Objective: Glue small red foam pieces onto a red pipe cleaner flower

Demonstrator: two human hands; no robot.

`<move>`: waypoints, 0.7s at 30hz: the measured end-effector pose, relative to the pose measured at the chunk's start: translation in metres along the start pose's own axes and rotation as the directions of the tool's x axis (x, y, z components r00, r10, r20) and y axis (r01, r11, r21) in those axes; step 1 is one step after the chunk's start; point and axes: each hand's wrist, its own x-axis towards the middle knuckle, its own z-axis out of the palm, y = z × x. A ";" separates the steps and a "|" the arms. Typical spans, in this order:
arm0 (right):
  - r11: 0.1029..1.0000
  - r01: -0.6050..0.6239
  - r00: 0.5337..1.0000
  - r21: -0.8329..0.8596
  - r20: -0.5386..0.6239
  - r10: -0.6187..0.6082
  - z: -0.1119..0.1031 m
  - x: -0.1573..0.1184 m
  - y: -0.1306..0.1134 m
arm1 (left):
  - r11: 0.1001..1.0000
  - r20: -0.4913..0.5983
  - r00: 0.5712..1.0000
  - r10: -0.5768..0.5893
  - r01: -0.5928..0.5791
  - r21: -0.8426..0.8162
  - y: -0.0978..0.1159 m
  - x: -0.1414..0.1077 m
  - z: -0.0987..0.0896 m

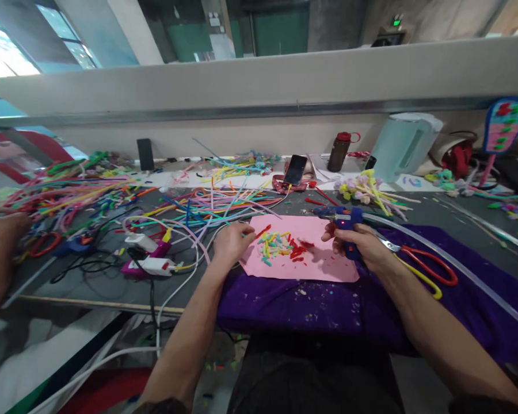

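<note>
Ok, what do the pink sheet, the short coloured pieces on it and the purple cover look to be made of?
Pink sheet: probably matte paper or thin card, flat with crisp edges. Short coloured pieces: perhaps matte, soft-edged fibre, though too small to be sure. Purple cover: likely dull fabric, given its soft folds.

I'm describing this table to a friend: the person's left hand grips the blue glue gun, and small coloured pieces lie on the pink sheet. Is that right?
Not quite: the head view shows the blue glue gun in the right hand, not the left hand. The small coloured pieces do lie on the pink sheet.
</note>
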 end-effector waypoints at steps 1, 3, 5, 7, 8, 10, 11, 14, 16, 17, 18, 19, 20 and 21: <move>1.000 0.006 1.000 -0.006 0.005 -0.006 -0.001 0.000 0.001 | 0.997 0.027 1.000 0.004 -0.006 0.077 0.001 -0.001 0.004; 1.000 0.012 1.000 -0.013 0.010 -0.012 -0.002 0.000 0.002 | 0.981 0.059 0.998 -0.006 -0.006 0.194 0.005 -0.001 0.010; 1.000 0.016 1.000 -0.012 0.012 -0.016 -0.001 0.000 0.002 | 0.964 0.105 0.994 -0.014 -0.014 0.264 0.007 0.001 0.014; 1.000 0.012 1.000 -0.009 0.015 -0.012 -0.001 0.000 0.002 | 0.953 0.150 0.988 -0.021 -0.026 0.302 0.006 0.004 0.017; 1.000 0.008 1.000 -0.011 0.018 -0.008 0.000 -0.001 0.002 | 0.949 0.159 0.987 -0.025 -0.027 0.314 0.006 0.005 0.018; 1.000 -0.001 1.000 -0.028 0.028 0.002 0.001 -0.001 0.001 | 0.948 0.150 0.988 -0.029 -0.020 0.318 0.005 0.007 0.020; 0.999 -0.003 0.999 -0.041 0.032 0.005 0.001 -0.001 0.001 | 0.950 0.145 0.989 -0.032 -0.015 0.311 0.006 0.008 0.021; 0.998 -0.011 0.999 -0.068 0.041 0.014 0.002 -0.002 -0.001 | 0.958 0.135 0.988 -0.069 0.029 0.284 0.007 0.010 0.023; 0.997 -0.009 0.998 -0.072 0.053 0.013 0.003 -0.003 -0.002 | 0.967 0.098 0.991 -0.090 0.063 0.249 0.007 0.012 0.020; 0.998 -0.005 0.998 -0.070 0.065 0.010 0.003 -0.004 -0.003 | 0.975 0.060 0.995 -0.085 0.070 0.211 0.007 0.013 0.017; 0.998 -0.001 0.997 -0.070 0.077 0.007 0.004 -0.004 -0.003 | 0.986 0.013 0.997 -0.073 0.070 0.154 0.007 0.014 0.011; 0.998 0.002 0.996 -0.067 0.088 0.004 0.004 -0.005 -0.003 | 0.995 -0.047 0.997 -0.066 0.069 0.075 0.007 0.014 0.003; 0.998 0.004 0.996 -0.063 0.095 0.002 0.004 -0.005 -0.003 | 0.998 -0.106 0.993 -0.056 0.053 -0.023 0.009 0.013 -0.006; 0.998 0.005 0.995 -0.059 0.096 0.000 0.004 -0.005 -0.003 | 0.989 -0.167 0.983 -0.071 0.047 -0.142 0.012 0.011 -0.018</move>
